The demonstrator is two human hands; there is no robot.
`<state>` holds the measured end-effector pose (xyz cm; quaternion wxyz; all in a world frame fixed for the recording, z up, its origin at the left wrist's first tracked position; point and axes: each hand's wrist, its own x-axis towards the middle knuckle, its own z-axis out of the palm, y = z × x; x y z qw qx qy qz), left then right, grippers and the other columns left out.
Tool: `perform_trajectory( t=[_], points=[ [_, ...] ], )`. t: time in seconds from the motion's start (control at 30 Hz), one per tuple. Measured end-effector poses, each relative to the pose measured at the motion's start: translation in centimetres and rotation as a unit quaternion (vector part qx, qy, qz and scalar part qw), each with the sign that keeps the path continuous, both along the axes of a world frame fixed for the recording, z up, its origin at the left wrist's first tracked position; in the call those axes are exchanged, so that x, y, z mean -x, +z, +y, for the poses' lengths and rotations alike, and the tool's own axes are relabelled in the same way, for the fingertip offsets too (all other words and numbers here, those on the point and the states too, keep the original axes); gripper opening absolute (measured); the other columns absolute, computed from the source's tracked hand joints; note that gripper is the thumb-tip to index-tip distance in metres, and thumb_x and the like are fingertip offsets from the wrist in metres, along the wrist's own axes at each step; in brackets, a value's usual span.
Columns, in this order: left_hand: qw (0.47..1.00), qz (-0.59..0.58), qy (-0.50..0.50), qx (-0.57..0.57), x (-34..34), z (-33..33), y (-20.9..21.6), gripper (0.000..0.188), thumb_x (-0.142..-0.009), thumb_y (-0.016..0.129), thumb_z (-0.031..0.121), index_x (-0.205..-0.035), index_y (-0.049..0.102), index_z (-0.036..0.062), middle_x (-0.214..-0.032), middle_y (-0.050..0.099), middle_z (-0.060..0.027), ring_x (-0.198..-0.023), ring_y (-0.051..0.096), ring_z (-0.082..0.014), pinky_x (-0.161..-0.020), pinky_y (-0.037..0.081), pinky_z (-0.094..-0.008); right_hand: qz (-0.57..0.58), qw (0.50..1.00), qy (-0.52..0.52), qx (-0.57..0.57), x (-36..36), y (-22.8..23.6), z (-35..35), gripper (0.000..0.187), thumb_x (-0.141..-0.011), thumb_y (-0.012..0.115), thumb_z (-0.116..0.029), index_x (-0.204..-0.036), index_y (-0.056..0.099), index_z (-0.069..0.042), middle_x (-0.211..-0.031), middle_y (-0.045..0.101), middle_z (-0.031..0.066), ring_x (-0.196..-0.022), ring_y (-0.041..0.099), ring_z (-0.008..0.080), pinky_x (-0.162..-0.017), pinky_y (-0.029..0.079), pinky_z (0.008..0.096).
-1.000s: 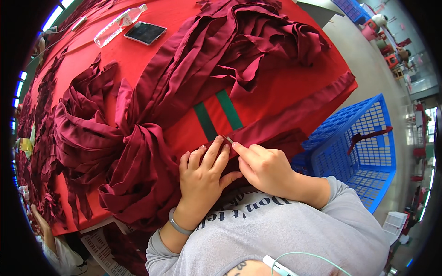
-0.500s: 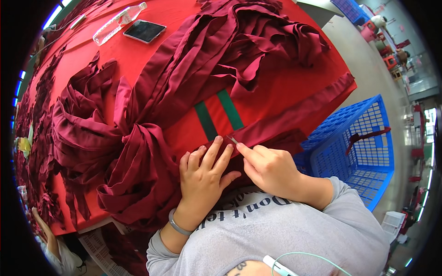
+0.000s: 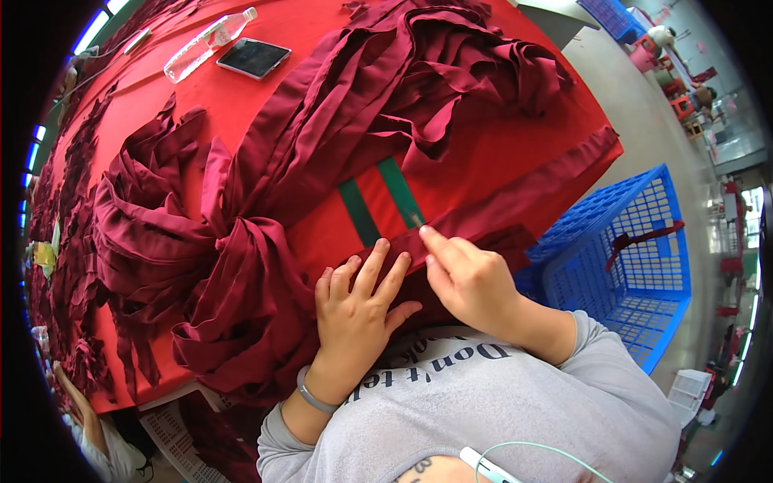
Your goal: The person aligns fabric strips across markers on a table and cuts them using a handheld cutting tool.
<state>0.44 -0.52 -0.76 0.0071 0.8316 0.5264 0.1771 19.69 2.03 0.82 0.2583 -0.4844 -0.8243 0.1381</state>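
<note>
A long burgundy fabric strip [image 3: 515,196] lies along the near edge of the red-covered table. Fingers spread, my left hand [image 3: 358,302] rests flat on burgundy cloth near the strip's left end. Just to its right, my right hand [image 3: 475,282] is closed on a small, thin metal tool, mostly hidden by the fingers. Only the metal tip [image 3: 416,218] shows, over the lower end of the right one of two green bands [image 3: 400,191] on the red cover. A knotted bundle of burgundy strips [image 3: 217,237] lies to the left of my left hand.
More burgundy strips [image 3: 419,72] are heaped at the far side. A clear bottle [image 3: 201,50] and a phone [image 3: 254,58] lie at the far left. Right of the table stands a blue plastic basket [image 3: 620,266]. Another person's arm [image 3: 84,410] shows at lower left.
My right hand has moved slightly right, and the tool's tip has shifted up and right from the strip onto the green band. My left hand stays in place.
</note>
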Motion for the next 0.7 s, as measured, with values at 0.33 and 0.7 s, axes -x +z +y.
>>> perform_trajectory(
  t=[0.33,0.7],
  points=[
    [1.000,-0.003,0.000,0.006,0.1,-0.1,0.2,0.060,-0.078,0.069,0.055,-0.130,0.064,0.0250,-0.141,0.054,-0.0002,-0.109,0.051,-0.0252,-0.095,0.039,-0.0418,-0.028,0.999,0.014,0.045,-0.1,1.1,-0.5,0.033,-0.083,0.066,-0.004,-0.116,0.065,0.002,-0.075,0.064,0.0135,-0.057,0.063,0.0265,-0.050,0.051,0.0357],
    [1.000,-0.008,0.000,0.009,0.3,0.0,0.2,0.061,-0.078,0.069,0.055,-0.131,0.063,0.0259,-0.141,0.054,0.0002,-0.109,0.051,-0.0248,-0.095,0.039,-0.0409,-0.034,0.998,0.040,0.038,-0.9,1.6,-0.4,0.035,-0.082,0.066,-0.008,-0.115,0.066,0.000,-0.069,0.060,0.0099,-0.055,0.062,0.0248,-0.050,0.050,0.0354]
  ],
)
